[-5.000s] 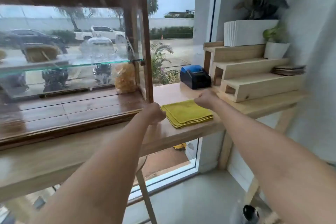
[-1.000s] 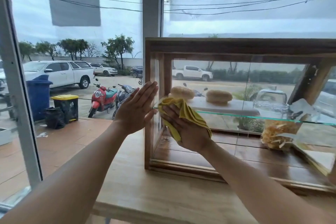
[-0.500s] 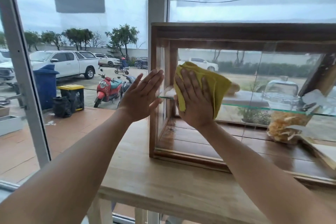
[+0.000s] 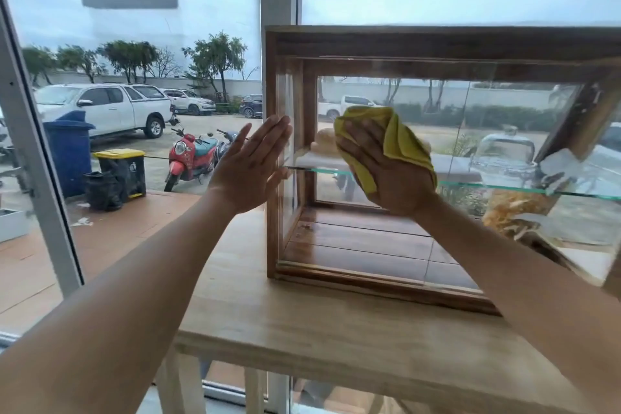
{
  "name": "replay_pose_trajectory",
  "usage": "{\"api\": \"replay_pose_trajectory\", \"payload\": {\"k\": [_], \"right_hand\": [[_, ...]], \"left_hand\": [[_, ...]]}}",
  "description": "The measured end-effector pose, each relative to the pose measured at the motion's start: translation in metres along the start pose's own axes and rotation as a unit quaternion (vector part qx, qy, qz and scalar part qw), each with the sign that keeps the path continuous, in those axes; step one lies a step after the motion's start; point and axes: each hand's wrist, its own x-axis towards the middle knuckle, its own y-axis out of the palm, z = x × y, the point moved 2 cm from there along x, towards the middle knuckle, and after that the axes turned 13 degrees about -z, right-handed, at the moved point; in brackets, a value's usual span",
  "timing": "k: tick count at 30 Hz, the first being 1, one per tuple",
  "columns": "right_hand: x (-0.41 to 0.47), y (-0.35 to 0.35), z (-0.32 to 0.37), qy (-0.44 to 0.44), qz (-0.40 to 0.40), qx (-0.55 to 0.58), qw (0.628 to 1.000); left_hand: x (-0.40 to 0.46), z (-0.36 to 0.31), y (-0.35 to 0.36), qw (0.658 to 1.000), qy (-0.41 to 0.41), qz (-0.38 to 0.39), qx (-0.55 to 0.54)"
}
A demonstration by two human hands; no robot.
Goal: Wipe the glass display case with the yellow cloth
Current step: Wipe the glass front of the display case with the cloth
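Case wipe: cloth lower on the front pane

Case stands on the tabletop by the window. Half a second ago we had the cloth higher on the front glass; it is now bunched and lower, at shelf level. We judge the wiping under way, with most of the pane to the right not yet covered. Our right hand presses the cloth flat on the glass, fingers together over it. Our left hand braces the left side, palm flat, fingers extended and nearly together.

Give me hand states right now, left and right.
Left hand: open, flat against the left side of the display case, holding nothing.
Right hand: pressing the yellow cloth onto the front glass, fingers spread.
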Motion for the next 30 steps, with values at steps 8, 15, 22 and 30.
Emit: {"api": "replay_pose_trajectory", "payload": {"k": [8,15,22,30], "right_hand": [[0.063,0.023,0.023,-0.014,-0.041,0.008,0.999],[-0.034,0.061,0.107,-0.091,0.091,0.121,0.984],[-0.080,0.037,0.113,-0.175,0.174,0.234,0.940],[0.061,0.021,0.029,-0.132,-0.026,0.123,0.983]], "left_hand": [[-0.004,0.009,-0.007,0.999,0.001,0.009,-0.035],[-0.003,0.010,-0.012,0.999,0.003,0.021,-0.041],[-0.004,0.008,-0.010,0.999,0.000,0.009,-0.033],[-0.002,0.001,-0.013,0.998,-0.025,0.024,-0.052]]}}
